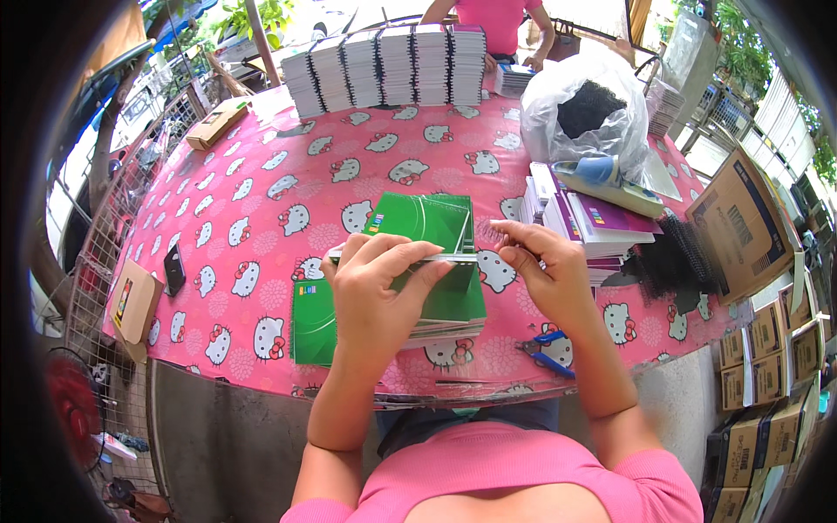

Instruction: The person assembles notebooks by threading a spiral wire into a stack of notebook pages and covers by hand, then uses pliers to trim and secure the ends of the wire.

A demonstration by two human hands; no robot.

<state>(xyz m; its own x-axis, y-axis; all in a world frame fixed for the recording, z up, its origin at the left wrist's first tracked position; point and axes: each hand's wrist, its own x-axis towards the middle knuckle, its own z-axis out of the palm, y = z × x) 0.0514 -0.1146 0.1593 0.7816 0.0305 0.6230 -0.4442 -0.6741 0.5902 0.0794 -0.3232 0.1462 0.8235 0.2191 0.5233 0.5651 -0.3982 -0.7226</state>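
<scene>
My left hand point(377, 283) is closed on a green-covered notebook point(458, 281), thumb on the near side and fingers over its upper edge. The notebook is tilted up, its long edge toward me. At its right end, my right hand point(547, 266) pinches a thin dark spiral coil point(491, 232); whether the coil has entered the holes is too small to tell. Behind and under the held notebook are more green notebooks point(427, 213), stacked. Another green notebook point(312, 322) lies left of my left wrist. Blue-handled cutting pliers point(551, 353) rest near my right forearm.
Tall rows of spiral-bound notebooks point(384, 70) stand at the far edge, near a person in pink point(497, 22). Rightward are a plastic bag point(580, 113) of black coils, purple notebooks point(602, 218), loose black coils point(671, 261) and a carton point(745, 231). A phone point(174, 268) lies left.
</scene>
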